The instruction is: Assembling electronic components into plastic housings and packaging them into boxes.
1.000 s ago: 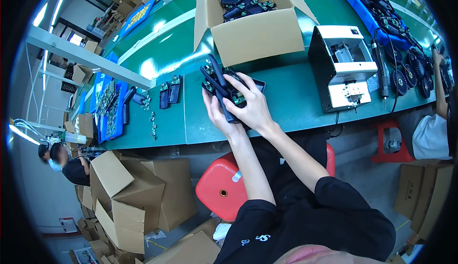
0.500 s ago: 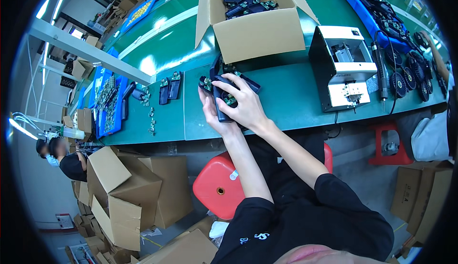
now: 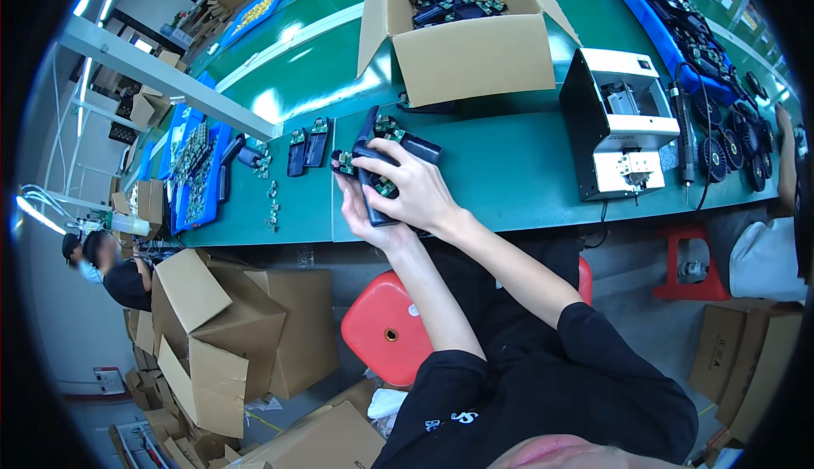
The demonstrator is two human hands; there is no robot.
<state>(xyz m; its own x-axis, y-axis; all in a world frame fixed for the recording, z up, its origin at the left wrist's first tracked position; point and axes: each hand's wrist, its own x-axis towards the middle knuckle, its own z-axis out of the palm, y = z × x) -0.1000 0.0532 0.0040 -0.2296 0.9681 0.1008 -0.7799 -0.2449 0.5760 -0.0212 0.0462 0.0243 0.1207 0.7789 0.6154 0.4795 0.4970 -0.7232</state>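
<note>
Several black plastic housings (image 3: 368, 176) with green circuit boards are bunched between my two hands above the table's front edge. My left hand (image 3: 366, 221) supports the bunch from below and the left, its fingers partly hidden. Over the top, my right hand (image 3: 417, 187) is closed, fingers bent across a housing. One dark housing (image 3: 422, 148) sticks out to the right beyond my right fingers. Another black housing (image 3: 431, 106) lies on the table against the front of the cardboard box (image 3: 475, 64). Two more housings (image 3: 308, 147) with boards lie left of my hands.
Small circuit boards (image 3: 272, 206) lie in a row at the left, beside a blue tray (image 3: 202, 230) of boards. Right stand a white-and-black bench machine (image 3: 623, 121), an electric screwdriver (image 3: 683, 142) and black wheels (image 3: 708, 147). A red stool (image 3: 381, 325) is below.
My hands have moved a little to the left with the housings. The housing in front of the box now shows more plainly. The whole view has shifted slightly.
</note>
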